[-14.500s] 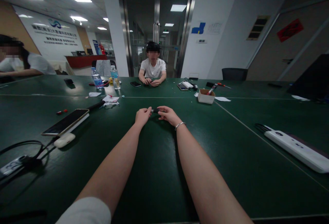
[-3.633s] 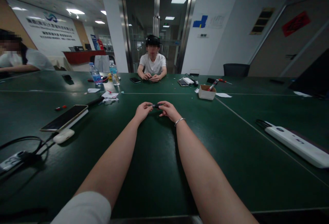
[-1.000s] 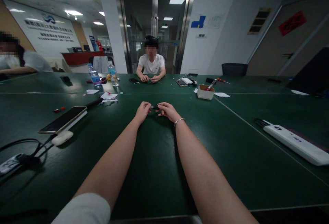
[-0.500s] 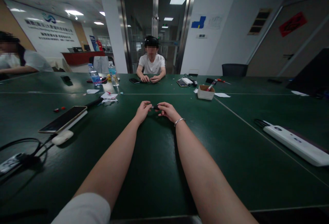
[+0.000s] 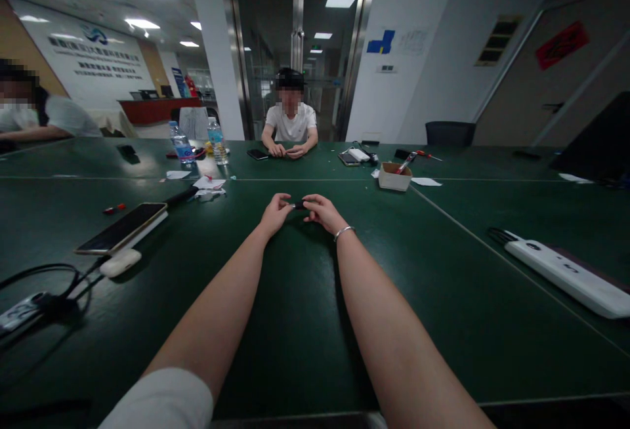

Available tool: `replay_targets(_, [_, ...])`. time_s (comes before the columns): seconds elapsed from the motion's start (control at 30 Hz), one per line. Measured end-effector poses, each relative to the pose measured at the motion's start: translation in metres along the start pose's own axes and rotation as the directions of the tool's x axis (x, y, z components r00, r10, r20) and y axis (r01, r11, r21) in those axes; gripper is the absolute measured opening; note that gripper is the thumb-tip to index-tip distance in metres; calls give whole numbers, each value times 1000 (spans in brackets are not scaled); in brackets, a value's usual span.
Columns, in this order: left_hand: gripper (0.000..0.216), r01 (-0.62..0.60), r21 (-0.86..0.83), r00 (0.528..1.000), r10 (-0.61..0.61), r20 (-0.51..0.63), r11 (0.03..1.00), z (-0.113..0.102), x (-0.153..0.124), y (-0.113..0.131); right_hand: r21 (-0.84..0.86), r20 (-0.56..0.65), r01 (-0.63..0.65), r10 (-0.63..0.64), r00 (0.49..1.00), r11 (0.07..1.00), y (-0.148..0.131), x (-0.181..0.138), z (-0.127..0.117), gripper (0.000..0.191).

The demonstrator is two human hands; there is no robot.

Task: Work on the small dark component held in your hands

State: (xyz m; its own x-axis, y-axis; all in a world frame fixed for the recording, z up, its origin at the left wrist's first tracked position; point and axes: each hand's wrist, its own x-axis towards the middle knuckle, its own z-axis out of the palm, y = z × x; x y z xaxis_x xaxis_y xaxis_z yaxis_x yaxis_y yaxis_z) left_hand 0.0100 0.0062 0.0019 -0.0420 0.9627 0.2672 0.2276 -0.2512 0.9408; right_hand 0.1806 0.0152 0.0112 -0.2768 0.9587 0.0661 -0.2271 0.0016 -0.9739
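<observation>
A small black stick with a silvery end (image 5: 298,205), looking like a USB stick, is held level between my two hands, over the middle of the green table (image 5: 300,324). My right hand (image 5: 322,211), with a silver bangle at the wrist, pinches its black part between thumb and fingers. At the silvery end, the thumb and fingertips of my left hand (image 5: 275,214) are closed on it. The fingers partly hide the stick, so its exact kind is too small to make out.
Left of my arms lie a phone (image 5: 123,227), a white case (image 5: 121,263) and black cables. A white power bank-like bar (image 5: 566,273) lies right. Farther off are a small box (image 5: 394,178), bottles (image 5: 216,142) and papers. A person (image 5: 290,121) sits opposite.
My hands stay in nearly the same place. The silvery end of the stick shows slightly more between the fingers now, with a very small shift of the left fingertips.
</observation>
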Motion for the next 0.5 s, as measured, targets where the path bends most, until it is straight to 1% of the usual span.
replay_targets(0.1, [23, 45, -33, 999, -44, 16, 998, 0, -1, 2, -6, -3, -1, 1, 1000, 1000, 0, 0, 0, 23])
replay_targets(0.23, [27, -10, -28, 1000, 10, 12, 1000, -1, -1, 2, -4, -10, 9, -9, 1000, 1000, -1, -1, 1, 22])
replay_targets(0.33, [23, 12, -51, 1000, -11, 22, 999, -1, 0, 1, -2, -4, 11, -11, 1000, 1000, -1, -1, 1, 22])
replay_targets(0.43, [30, -29, -60, 999, 30, 18, 998, -2, 1, 1, -3, 2, 8, -8, 1000, 1000, -2, -2, 0, 23])
replay_targets(0.5, [30, -12, -69, 1000, 13, 16, 998, -2, 1, 1, -4, 5, 12, -12, 1000, 1000, -2, -2, 0, 23])
